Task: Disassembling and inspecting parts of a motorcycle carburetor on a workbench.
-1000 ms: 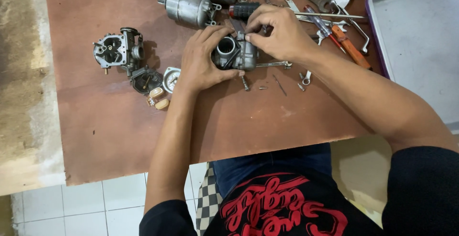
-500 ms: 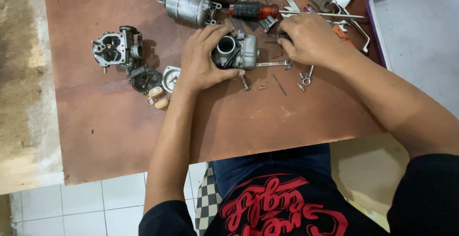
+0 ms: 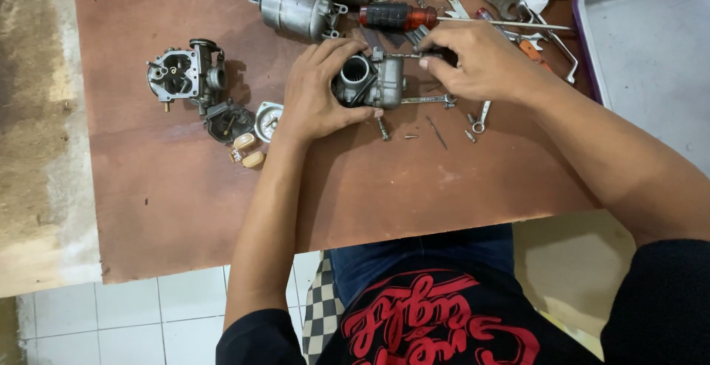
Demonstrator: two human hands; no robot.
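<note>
A: Carburetor body (image 3: 370,80) position?
B: On the brown table (image 3: 185,210), between both hands. Round bore faces up toward camera; long axis runs left-right.
A: Hands?
B: Left hand (image 3: 314,95) curled around its left side, gripping. Right hand (image 3: 481,62) pinched closed on a thin screwdriver (image 3: 414,55) touching the body's top right.

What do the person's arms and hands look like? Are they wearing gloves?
No gloves. The left hand and the right hand are both bare, with no rings or watch showing. The arms are bare up to short black sleeves near the shoulders. The shirt is black with red curly letters on the front.
</note>
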